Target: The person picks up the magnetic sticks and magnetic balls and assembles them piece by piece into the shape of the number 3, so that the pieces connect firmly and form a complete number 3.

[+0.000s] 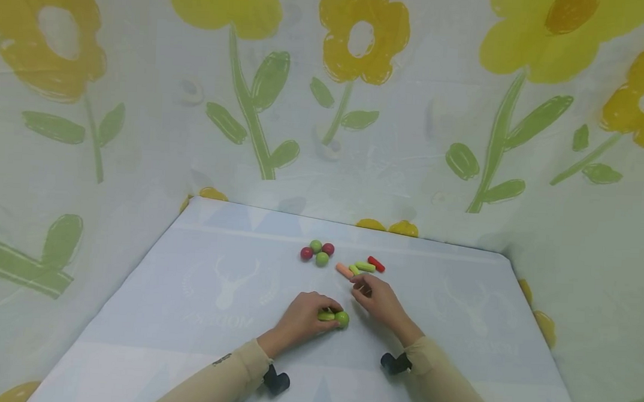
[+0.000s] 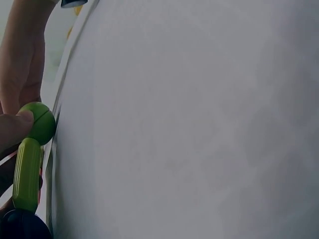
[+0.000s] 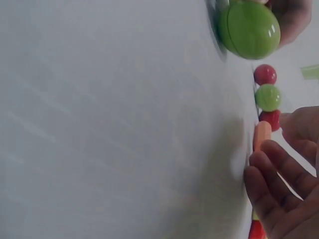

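The left hand [image 1: 303, 316], in the lower middle of the head view, reaches in from the lower left, palm side low and fingers bent toward the right. It pinches a green ball [image 1: 342, 319] and a yellow-green rod [image 1: 326, 316], the thumb pressing on the ball in the left wrist view. The right hand [image 1: 379, 299] comes from the lower right, wrist bent, its fingers loosely curved and spread from the thumb. It seems to grip nothing; its fingertips hover close to an orange rod [image 1: 343, 269], though whether they touch it I cannot tell.

The held ball is smooth and glossy, with a thin seam line around it. The rod is ridged lengthwise, and its end meets the ball; in the left wrist view the pair stands at the left edge, ball uppermost. Near the centre of the head view, two light green rods [image 1: 366, 266] and a red rod [image 1: 376, 264] lie on the table [image 1: 150, 313], right of two red balls [image 1: 306, 254] and two other green balls [image 1: 322, 259].
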Action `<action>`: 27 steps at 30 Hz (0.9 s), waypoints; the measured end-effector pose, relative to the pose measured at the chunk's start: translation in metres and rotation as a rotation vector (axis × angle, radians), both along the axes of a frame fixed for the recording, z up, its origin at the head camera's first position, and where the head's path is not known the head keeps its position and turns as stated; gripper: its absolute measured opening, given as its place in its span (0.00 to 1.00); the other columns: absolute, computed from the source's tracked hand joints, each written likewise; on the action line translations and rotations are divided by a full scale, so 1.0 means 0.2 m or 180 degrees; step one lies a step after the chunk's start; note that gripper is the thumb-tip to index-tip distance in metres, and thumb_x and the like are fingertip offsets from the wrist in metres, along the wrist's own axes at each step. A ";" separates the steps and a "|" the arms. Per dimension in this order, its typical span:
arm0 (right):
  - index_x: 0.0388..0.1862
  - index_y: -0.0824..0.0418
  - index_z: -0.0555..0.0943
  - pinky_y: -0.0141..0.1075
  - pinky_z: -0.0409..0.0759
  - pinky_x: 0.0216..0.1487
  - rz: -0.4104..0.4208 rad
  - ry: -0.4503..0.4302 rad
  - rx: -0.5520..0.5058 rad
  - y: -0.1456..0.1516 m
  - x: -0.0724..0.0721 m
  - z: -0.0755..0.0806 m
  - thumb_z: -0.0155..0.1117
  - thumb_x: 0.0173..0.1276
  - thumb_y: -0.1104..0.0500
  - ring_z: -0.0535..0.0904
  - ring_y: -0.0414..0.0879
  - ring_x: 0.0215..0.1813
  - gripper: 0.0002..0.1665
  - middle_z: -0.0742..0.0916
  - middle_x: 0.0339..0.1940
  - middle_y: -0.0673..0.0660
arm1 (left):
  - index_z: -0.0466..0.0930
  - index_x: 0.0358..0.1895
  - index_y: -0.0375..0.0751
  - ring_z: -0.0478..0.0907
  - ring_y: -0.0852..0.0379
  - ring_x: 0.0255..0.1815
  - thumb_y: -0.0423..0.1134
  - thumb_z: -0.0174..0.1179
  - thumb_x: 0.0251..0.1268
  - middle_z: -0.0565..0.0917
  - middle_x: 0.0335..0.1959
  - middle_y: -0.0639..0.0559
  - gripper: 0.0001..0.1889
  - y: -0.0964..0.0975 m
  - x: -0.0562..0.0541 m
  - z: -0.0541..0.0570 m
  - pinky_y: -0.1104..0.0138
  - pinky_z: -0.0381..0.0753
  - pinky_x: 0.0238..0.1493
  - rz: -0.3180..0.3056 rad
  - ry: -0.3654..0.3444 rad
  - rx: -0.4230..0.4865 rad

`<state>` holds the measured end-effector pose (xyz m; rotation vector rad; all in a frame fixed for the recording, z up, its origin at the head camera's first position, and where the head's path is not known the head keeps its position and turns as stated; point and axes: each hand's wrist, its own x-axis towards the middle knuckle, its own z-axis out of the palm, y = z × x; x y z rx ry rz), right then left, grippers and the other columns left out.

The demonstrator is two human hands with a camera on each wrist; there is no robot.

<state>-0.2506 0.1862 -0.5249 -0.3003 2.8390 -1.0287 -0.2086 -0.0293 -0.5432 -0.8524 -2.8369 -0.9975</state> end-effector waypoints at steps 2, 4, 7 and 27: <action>0.50 0.51 0.81 0.36 0.82 0.44 -0.0089 0.0032 0.0057 -0.01 -0.03 0.00 0.66 0.67 0.55 0.79 0.40 0.40 0.13 0.85 0.39 0.47 | 0.86 0.47 0.60 0.76 0.70 0.39 0.54 0.68 0.58 0.87 0.40 0.70 0.14 0.00 0.00 0.00 0.70 0.74 0.46 0.0001 -0.0005 -0.0006; 0.50 0.52 0.81 0.36 0.82 0.44 -0.0178 0.0066 0.0086 -0.01 -0.06 0.00 0.67 0.66 0.56 0.80 0.41 0.41 0.13 0.85 0.40 0.48 | 0.86 0.47 0.60 0.76 0.70 0.38 0.54 0.69 0.58 0.87 0.40 0.70 0.14 0.01 0.00 0.00 0.70 0.73 0.46 -0.0001 -0.0002 0.0002; 0.49 0.51 0.80 0.37 0.82 0.44 -0.0267 0.0140 0.0135 -0.03 -0.10 0.00 0.67 0.66 0.57 0.80 0.42 0.41 0.13 0.85 0.41 0.48 | 0.86 0.46 0.61 0.75 0.71 0.37 0.54 0.69 0.57 0.87 0.40 0.70 0.14 0.01 0.00 0.00 0.71 0.72 0.44 -0.0004 0.0022 0.0012; 0.57 0.46 0.83 0.33 0.73 0.34 -0.0012 0.0389 0.0851 -0.16 -0.22 -0.01 0.62 0.70 0.46 0.71 0.43 0.31 0.18 0.79 0.27 0.48 | 0.86 0.47 0.62 0.74 0.70 0.36 0.54 0.68 0.59 0.86 0.38 0.70 0.13 0.00 0.00 -0.01 0.70 0.72 0.44 0.0017 -0.0054 0.0018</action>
